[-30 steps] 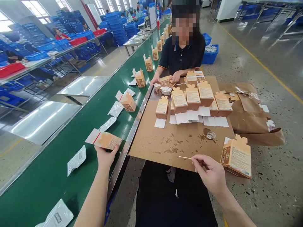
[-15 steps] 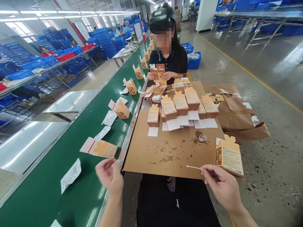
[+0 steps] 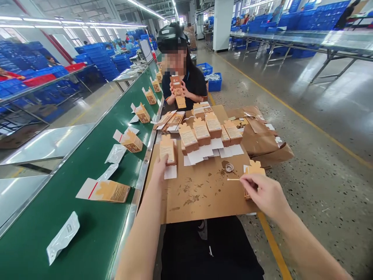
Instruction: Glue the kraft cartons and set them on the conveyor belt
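Observation:
My left hand (image 3: 159,168) is at a small orange-and-brown carton (image 3: 168,149) on the cardboard sheet, with the thumb on its printed face and the other fingers mostly hidden. A white flap (image 3: 170,172) sticks out below that carton. Between thumb and fingertips of my right hand (image 3: 264,191) is a thin cotton swab (image 3: 233,179), pointing left above the cardboard. Behind the right hand, partly covered by it, stands another carton (image 3: 255,166). A small clear dish (image 3: 229,167) sits near the swab, with dark wet spots around it.
Several cartons (image 3: 201,130) with white flaps stand grouped on the cardboard (image 3: 189,210). Along the left runs a green conveyor belt (image 3: 96,217) bearing open cartons (image 3: 112,191) and silver pouches (image 3: 63,238). Opposite me a co-worker (image 3: 186,85) holds a carton. Brown wrapping paper (image 3: 259,136) lies at right.
My left hand has moved forward from beside the belt to the nearest left carton. My right hand still holds the swab. The view has turned right, and the co-worker has raised their carton.

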The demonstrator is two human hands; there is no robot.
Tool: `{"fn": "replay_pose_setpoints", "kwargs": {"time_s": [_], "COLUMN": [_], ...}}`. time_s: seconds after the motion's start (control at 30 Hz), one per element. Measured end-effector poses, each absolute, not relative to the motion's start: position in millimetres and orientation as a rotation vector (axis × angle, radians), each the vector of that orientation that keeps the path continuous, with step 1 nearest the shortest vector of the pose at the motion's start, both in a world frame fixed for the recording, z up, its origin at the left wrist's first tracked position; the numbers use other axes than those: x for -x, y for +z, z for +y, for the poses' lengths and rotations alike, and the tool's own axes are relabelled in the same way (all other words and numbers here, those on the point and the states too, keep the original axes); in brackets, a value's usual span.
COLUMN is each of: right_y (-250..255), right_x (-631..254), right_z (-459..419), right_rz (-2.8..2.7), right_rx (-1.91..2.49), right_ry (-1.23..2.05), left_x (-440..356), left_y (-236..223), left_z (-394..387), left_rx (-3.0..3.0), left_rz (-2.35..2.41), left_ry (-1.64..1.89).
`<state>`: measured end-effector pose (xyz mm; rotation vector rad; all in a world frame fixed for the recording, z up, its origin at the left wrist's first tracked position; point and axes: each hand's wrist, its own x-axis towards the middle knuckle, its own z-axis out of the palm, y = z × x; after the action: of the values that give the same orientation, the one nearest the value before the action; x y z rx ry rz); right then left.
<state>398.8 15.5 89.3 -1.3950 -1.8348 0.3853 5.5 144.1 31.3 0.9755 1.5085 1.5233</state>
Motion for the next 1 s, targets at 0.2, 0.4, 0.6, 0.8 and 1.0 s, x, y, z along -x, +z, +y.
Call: {"fn": "replay_pose_setpoints", "kwargs": {"time_s": [0.2,0.4,0.6,0.8,1.0], "right_y": [70.2,52.3,62.7,35.2,4.9], "right_x": [-416.1,-416.7,-408.9,-321.5,-279.9], "right_z": [89.0,112.7,68.1,-7.3,-15.3], "right_rz": [-2.04,-2.127,-1.924,-1.749,-1.811], "right_rx": [1.584,1.575,1.529,1.294,1.251], "right_ry": [0.39,0.399,0.408,0.836,0.899], "left_x": [3.4,-32.0,-35.6,-37.5,-38.5], "left_y": [15.0,2.4,5.7,11.5,9.3], "left_z": [33.3,-9.0,5.3,3.9,1.6], "left_rx": [-0.639,-0.722,-0.787,-0.838,-0.876], "left_rz": [1.408,1.421,1.453,1.483,1.505], "left_ry": [1.529,1.228,1.16,1.169,1.181]}}
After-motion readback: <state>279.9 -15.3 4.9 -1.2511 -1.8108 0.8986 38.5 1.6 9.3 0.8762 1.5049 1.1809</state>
